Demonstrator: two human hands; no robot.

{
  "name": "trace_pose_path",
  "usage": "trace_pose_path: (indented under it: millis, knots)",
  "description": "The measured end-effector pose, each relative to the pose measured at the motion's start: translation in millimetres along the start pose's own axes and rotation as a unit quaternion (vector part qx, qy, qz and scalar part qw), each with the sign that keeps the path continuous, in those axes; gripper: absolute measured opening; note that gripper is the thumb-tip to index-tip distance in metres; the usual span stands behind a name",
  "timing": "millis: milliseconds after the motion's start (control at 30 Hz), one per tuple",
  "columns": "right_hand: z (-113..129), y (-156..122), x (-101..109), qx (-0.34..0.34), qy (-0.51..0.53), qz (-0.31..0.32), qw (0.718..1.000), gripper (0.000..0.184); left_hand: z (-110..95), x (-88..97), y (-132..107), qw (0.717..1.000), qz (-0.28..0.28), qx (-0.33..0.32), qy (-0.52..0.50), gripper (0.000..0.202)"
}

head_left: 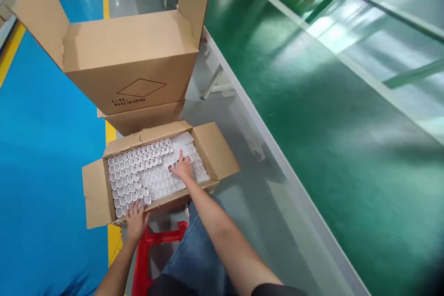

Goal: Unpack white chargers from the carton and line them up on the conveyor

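Observation:
An open cardboard box (215,148) sits low in front of me, filled with a clear plastic tray (138,171) of several small white parts in rows. My right hand (182,169) lies on the tray's right half, fingers spread, index finger pointing away. My left hand (136,219) rests on the box's near edge at the tray's front left corner, fingers spread over the rim. Neither hand holds anything.
A larger open cardboard box (132,60) marked "MADE IN CHINA" stands behind the low one. A long green workbench (329,125) with a pale edge runs along the right. A red stool (152,249) is under me. Blue floor with a yellow line lies left.

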State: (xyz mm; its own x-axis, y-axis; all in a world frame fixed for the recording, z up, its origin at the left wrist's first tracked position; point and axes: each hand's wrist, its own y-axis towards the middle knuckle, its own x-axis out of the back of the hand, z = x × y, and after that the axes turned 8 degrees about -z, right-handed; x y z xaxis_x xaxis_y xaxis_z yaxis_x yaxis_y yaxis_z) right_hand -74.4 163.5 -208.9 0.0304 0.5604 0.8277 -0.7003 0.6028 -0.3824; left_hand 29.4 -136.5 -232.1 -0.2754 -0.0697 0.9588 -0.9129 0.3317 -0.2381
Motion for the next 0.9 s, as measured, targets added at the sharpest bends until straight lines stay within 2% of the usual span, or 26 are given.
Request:
trace_pose_path:
  millis: [100, 167, 267, 367, 500, 600, 733, 800, 900]
  knots:
    - [18.0, 35.8, -20.7, -0.015, -0.046, -0.002, 0.999, 0.120, 6.8, -11.2, -3.1, 1.000, -0.011, -0.017, 0.008, 0.033]
    - [28.6, 48.9, -33.7, -0.028, -0.063, -0.004, 0.998, 0.121, 10.9, -15.7, -4.4, 0.999, -0.016, -0.030, 0.014, 0.033]
    - [40.4, 54.9, -48.8, -0.049, -0.071, -0.006, 0.996, 0.120, 14.6, -19.6, -5.9, 0.999, -0.021, -0.041, 0.024, 0.033]
    - [43.2, 56.2, -53.6, -0.064, -0.068, 0.000, 0.996, 0.119, 16.0, -20.8, -6.8, 0.998, -0.023, -0.051, 0.029, 0.033]
    - [26.1, 65.8, -39.4, -0.050, -0.045, 0.049, 0.997, 0.116, 16.2, -19.5, -7.3, 0.998, -0.016, -0.057, 0.028, 0.036]
    - [5.4, 75.1, -22.0, -0.028, -0.027, 0.076, 0.996, 0.095, 16.2, -18.4, -7.5, 0.998, -0.008, -0.056, 0.027, 0.038]
    - [-10.6, 80.0, -7.5, -0.024, -0.032, 0.060, 0.997, 0.057, 16.3, -17.4, -8.4, 0.998, 0.001, -0.052, 0.026, 0.038]
    - [-11.1, 81.4, -2.5, -0.017, -0.040, 0.048, 0.998, 0.048, 16.5, -17.3, -8.9, 0.998, 0.004, -0.049, 0.027, 0.039]
    - [-4.4, 90.4, 6.7, 0.001, -0.045, 0.024, 0.999, 0.046, 17.1, -18.1, -9.3, 0.998, 0.009, -0.045, 0.030, 0.040]
